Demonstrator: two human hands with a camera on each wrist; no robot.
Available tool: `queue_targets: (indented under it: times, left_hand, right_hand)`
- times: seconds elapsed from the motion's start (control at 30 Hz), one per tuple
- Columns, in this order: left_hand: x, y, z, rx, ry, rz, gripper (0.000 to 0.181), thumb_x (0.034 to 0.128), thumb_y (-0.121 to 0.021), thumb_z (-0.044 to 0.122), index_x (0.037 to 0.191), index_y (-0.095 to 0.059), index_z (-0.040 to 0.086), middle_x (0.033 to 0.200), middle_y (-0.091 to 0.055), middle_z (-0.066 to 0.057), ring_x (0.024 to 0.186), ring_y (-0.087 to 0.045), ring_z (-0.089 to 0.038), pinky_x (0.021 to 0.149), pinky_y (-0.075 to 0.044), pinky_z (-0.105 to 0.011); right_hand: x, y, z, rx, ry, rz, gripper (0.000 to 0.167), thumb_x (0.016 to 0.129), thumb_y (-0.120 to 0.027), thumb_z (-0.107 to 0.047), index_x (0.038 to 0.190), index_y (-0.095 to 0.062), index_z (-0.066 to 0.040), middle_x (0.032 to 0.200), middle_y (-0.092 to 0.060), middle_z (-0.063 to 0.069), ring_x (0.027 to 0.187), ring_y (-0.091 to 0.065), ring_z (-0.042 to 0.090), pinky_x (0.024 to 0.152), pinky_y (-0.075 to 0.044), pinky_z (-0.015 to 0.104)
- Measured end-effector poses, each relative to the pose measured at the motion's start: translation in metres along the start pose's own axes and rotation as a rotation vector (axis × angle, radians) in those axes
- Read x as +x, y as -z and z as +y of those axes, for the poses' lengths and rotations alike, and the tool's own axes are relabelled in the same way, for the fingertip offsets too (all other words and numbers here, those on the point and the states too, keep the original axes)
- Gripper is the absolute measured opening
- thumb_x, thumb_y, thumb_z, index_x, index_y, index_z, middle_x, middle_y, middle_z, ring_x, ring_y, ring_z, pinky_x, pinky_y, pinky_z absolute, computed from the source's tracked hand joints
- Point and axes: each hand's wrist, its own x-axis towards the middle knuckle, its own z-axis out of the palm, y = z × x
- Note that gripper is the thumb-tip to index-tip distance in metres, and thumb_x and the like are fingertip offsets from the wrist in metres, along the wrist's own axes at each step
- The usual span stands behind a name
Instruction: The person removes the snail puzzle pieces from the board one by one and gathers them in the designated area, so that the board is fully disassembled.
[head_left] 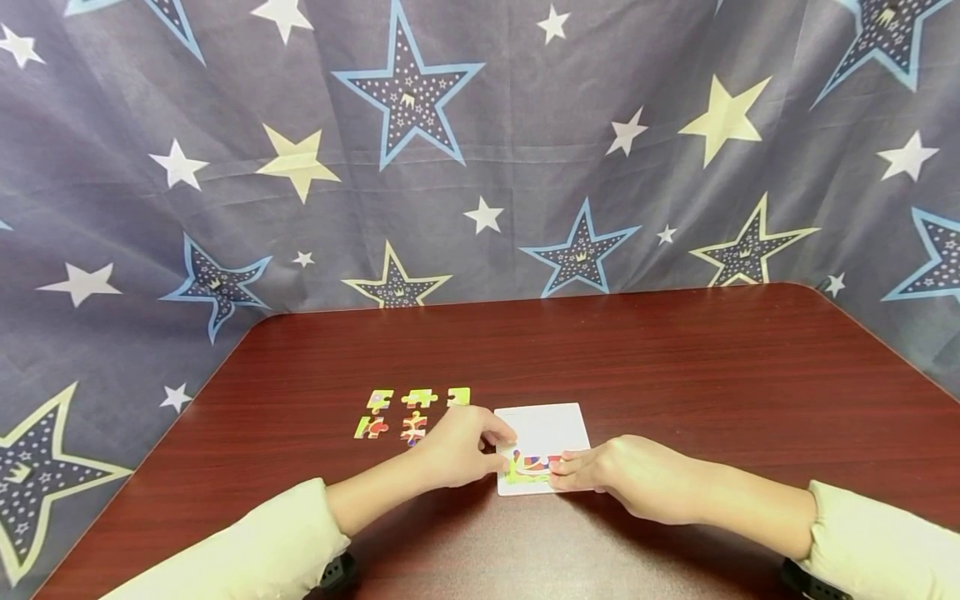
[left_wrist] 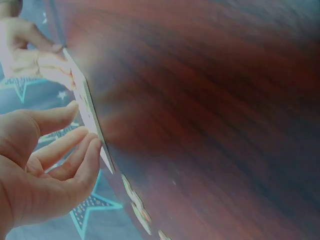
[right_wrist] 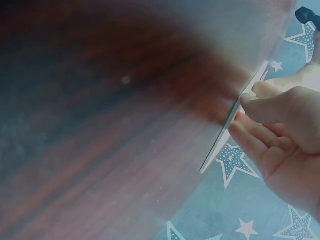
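My left hand (head_left: 459, 447), thumb apart from fingers, is at the left edge of the board (head_left: 549, 424); my right hand (head_left: 637, 476), fingers together, rests on the pieces (head_left: 534, 462) along its near side. I'd best press flat and evenly, I think, so no seam lifts.

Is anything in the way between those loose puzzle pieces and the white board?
Yes, partly: the left hand lies between the nearer row of loose puzzle pieces and the white board. Nothing else visible does.
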Motion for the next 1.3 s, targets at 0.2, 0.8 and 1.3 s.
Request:
queue_targets:
  times: [0.2,0.8,1.3]
  left_hand:
    - [0.001,-0.006,0.009,0.037,-0.065,-0.022,0.020,0.0776,-0.076,0.004,0.098,-0.074,0.001,0.092,-0.075,-0.009,0.083,-0.068,-0.018,0.069,-0.051,-0.018]
    - [0.003,-0.010,0.012,0.042,-0.048,0.013,0.017,0.0731,-0.077,0.000,0.090,-0.075,0.002,0.087,-0.074,-0.009,0.078,-0.067,-0.020,0.065,-0.050,-0.018]
    - [0.003,-0.008,0.012,0.037,-0.070,0.016,0.017,0.0704,-0.075,-0.003,0.087,-0.076,0.001,0.085,-0.073,-0.010,0.074,-0.068,-0.019,0.062,-0.049,-0.014]
  right_hand:
    - [0.000,0.000,0.000,0.006,-0.003,-0.007,0.055,0.077,-0.065,0.011,0.122,-0.067,-0.020,0.122,-0.068,0.003,0.114,-0.065,0.013,0.089,-0.055,0.031]
    - [-0.001,0.000,0.005,0.069,0.016,0.019,0.046,0.082,-0.065,0.007,0.121,-0.068,-0.017,0.121,-0.069,0.004,0.113,-0.066,0.013,0.088,-0.055,0.031]
    - [0.011,0.014,0.001,0.078,-0.066,-0.073,0.038,0.087,-0.064,-0.001,0.121,-0.068,-0.017,0.122,-0.069,0.000,0.113,-0.066,0.013,0.090,-0.055,0.033]
